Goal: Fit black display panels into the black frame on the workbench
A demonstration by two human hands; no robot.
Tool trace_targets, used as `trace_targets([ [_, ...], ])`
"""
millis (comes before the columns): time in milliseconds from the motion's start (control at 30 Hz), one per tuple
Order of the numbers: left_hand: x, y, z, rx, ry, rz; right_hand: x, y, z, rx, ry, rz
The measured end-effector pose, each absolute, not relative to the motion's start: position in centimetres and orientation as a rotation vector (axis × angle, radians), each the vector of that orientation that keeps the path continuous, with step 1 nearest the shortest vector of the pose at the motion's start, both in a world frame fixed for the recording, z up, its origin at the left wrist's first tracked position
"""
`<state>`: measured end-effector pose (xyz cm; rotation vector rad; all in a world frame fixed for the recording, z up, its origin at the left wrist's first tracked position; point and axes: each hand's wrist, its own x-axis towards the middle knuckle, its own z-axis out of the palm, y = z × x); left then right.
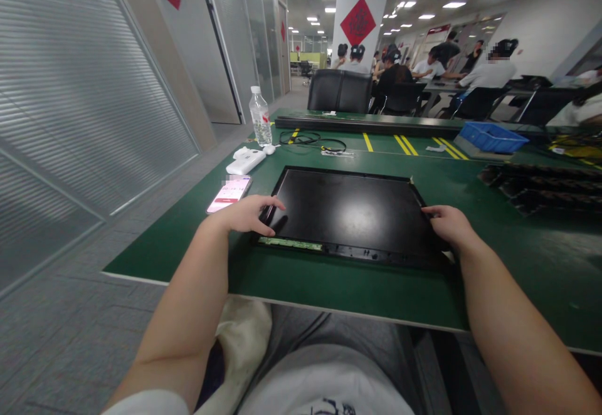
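A black flat display panel (348, 211) lies face up on the green table (188, 246) in front of me. Along its near left edge runs a narrow green circuit board (291, 244). My left hand (249, 214) holds the left edge, thumb and forefinger apart on the frame; its other fingers are hidden. At the opposite edge, my right hand (449, 227) grips the frame, thumb on top and the remaining fingers out of sight below.
Left of the panel are a lit phone (229, 194), a white power bank (245, 161) and a water bottle (260, 117). Behind it lie a black cable (310, 141) and long black strips (367, 126). A blue bin (491, 137) and dark stacked parts (555, 189) sit right. People sit beyond.
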<state>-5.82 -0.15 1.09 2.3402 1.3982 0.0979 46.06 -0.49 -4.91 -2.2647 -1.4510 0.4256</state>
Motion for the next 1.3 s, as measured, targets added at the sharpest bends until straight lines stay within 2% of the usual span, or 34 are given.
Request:
trace_targets([
  [733, -6.2, 0.4, 0.1, 2.335, 1.308, 0.19, 45.8, -0.7, -4.3, -2.299, -1.469, 0.432],
  [1033, -6.3, 2.0, -1.9, 2.153, 1.408, 0.656, 46.0, -0.8, -4.5, -2.267, -1.434, 0.462],
  [1300, -6.3, 2.7, -2.2, 2.338, 1.724, 0.46, 46.1, -0.7, -4.2, -2.296, -1.47, 0.447],
])
